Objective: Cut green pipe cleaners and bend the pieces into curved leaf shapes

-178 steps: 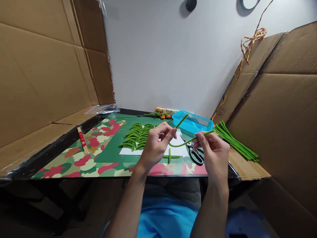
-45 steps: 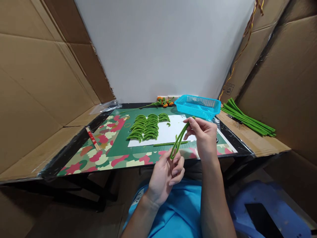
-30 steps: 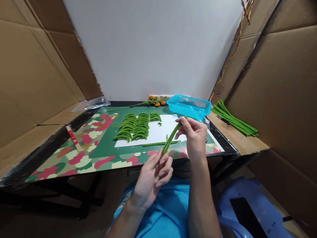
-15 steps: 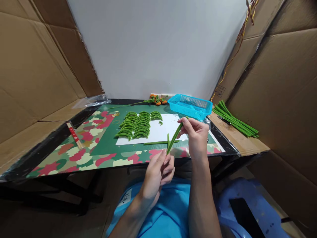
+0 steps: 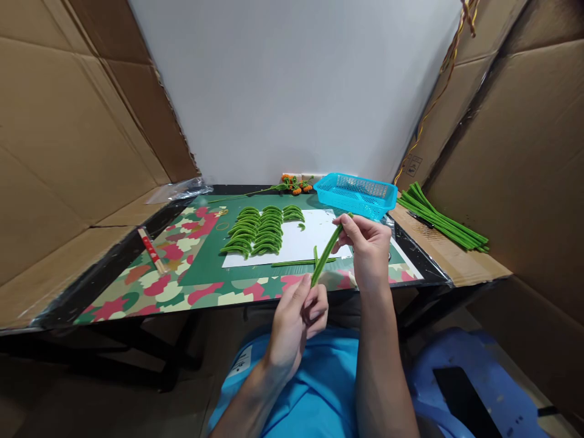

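Observation:
A fuzzy green stem (image 5: 325, 255) slants between my hands above the table's front edge. My left hand (image 5: 298, 319) pinches its lower end, and my right hand (image 5: 362, 243) grips the upper end between thumb and fingers. Behind it, a green strip (image 5: 292, 263) lies along the front of a white sheet (image 5: 314, 234), with a short upright-looking piece beside it. Several curved green pieces (image 5: 269, 230) are laid in three columns on the left part of the sheet, the right column being shortest. A tiny curved piece (image 5: 302, 226) lies below that column.
A blue mesh basket (image 5: 356, 193) stands at the back right. Orange flowers (image 5: 296, 184) lie at the back. Green stems (image 5: 444, 222) and a black pen-like tool (image 5: 420, 219) rest on cardboard at right. Wrapped chopsticks (image 5: 152, 250) lie at left. A blue stool (image 5: 474, 377) is at lower right.
The whole view has shifted slightly, so the scene sits a little further right. Both hands keep the same hold on the stem.

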A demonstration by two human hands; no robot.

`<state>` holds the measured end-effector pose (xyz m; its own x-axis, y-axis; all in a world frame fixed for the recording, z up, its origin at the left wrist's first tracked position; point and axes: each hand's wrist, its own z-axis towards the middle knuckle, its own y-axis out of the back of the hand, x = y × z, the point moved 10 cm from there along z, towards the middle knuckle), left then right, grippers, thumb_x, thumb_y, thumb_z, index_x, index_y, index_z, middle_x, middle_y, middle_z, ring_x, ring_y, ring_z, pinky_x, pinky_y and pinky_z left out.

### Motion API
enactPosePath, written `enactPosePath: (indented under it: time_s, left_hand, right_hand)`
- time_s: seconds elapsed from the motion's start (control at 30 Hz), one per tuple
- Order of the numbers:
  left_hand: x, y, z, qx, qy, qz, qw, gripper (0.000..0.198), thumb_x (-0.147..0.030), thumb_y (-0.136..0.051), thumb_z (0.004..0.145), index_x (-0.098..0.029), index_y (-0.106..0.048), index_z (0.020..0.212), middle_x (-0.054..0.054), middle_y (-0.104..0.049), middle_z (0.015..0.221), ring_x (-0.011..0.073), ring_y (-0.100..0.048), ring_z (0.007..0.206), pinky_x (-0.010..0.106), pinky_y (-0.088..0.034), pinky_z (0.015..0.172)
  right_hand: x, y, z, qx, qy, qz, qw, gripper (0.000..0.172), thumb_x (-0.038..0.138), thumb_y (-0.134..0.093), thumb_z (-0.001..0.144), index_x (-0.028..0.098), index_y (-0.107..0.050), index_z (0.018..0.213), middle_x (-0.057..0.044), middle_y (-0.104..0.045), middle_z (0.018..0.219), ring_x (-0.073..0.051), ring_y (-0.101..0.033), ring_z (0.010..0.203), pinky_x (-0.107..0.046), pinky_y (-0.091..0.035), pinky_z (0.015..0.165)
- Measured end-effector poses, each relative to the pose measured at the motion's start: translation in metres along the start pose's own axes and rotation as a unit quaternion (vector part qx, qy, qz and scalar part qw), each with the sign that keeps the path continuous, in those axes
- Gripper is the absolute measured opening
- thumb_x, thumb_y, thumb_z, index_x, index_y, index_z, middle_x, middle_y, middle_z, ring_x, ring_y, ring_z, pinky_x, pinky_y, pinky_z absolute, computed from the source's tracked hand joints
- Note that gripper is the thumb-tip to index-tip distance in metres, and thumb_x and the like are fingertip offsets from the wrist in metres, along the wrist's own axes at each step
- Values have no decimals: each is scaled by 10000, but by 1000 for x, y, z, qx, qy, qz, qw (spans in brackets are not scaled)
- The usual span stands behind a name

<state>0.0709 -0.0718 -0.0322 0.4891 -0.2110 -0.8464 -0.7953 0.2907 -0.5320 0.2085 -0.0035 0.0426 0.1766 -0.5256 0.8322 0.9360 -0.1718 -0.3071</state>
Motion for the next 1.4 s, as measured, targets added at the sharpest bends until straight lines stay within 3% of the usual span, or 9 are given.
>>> enactPosePath:
  time_s: [0.23,0.47,0.67,1.1,1.23,1.4]
  left_hand:
    - [-10,-11,-3,50,-32,-2,998,534,-566,-533,1038,-175,-426,689,2,-474,752,98,-448,584,263,-342,602]
    - [-4,-13,-4,50,1,-62,997,436,-509,-502,1063,-184,-450,778,-8,-476,750,100,-406,571,264,-316,590]
    - [-5,-10,-4,44,-11,-55,997,415,-403,-484,1084,-177,-430,741,-13,-429,746,92,-390,576,266,-297,589]
    - [-11,2,-1,23,-49,35,998,445,-506,-526,1050,-179,-465,756,-16,-452,733,96,-446,562,262,-333,579]
    - [-26,11,1,-11,-58,-11,998,330,-501,-526,1050,-187,-565,956,-20,-540,720,97,-474,496,234,-339,511]
    - [-40,18,3,-29,-60,-76,995,360,-500,-518,1051,-174,-622,1162,-1,-614,740,90,-491,472,218,-382,501]
  right_hand:
    - [4,-1,0,3,-6,71,997,238,406,-798,874,175,-802,816,27,-609,596,-106,-566,459,-251,-539,413]
    - [-2,-3,0,13,-30,109,994,219,383,-814,858,171,-811,801,17,-627,614,-102,-557,459,-243,-510,394]
    - [-9,-6,1,25,-44,106,993,233,400,-815,854,173,-809,803,25,-600,603,-99,-553,470,-235,-504,403]
    - [-13,-7,-2,46,-66,101,992,273,425,-805,862,162,-795,793,18,-601,626,-94,-533,475,-227,-490,392]
    - [-4,-3,-3,29,-29,73,996,270,440,-789,888,176,-802,831,18,-615,633,-98,-542,475,-246,-532,417]
    - [16,-9,-9,49,32,20,998,251,433,-761,932,191,-825,910,14,-650,625,-109,-584,469,-248,-543,423]
